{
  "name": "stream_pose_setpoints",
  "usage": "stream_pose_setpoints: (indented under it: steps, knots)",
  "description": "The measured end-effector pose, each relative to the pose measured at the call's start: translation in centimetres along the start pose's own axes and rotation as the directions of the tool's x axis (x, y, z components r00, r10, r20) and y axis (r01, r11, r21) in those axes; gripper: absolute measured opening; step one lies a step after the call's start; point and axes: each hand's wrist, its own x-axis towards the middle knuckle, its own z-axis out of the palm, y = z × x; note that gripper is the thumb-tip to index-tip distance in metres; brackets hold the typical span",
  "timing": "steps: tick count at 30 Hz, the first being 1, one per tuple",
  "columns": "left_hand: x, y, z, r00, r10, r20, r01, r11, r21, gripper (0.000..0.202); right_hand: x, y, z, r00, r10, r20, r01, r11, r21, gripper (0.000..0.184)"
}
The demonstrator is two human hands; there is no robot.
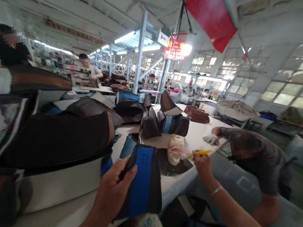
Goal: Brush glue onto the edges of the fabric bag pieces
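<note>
My left hand (114, 190) grips a black and blue bag piece (142, 180) by its left edge, thumb on top, holding it upright over the white table (56, 217). My right hand (201, 161) is closed on a yellow-handled tool (200, 152), its tip pointing left toward a pale glue tub (175, 149) that stands on a dark mat. More black and blue bag pieces (169, 122) lie further back on the table.
Tall stacks of dark and white bag parts (45, 143) crowd the table's left side. A person in a grey shirt (259, 158) bends over the table's right edge, a gloved hand (211, 139) resting on it. Other workers stand far left and behind.
</note>
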Motion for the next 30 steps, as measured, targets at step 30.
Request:
stream_pose_setpoints:
  steps: [30]
  knots:
    - [-1.6,-0.9,1.3,0.999,0.019,0.026,-0.015,0.989,-0.147,0.04,-4.1,-19.0,-0.9,0.47,-0.771,0.429,0.812,0.569,0.132,0.02]
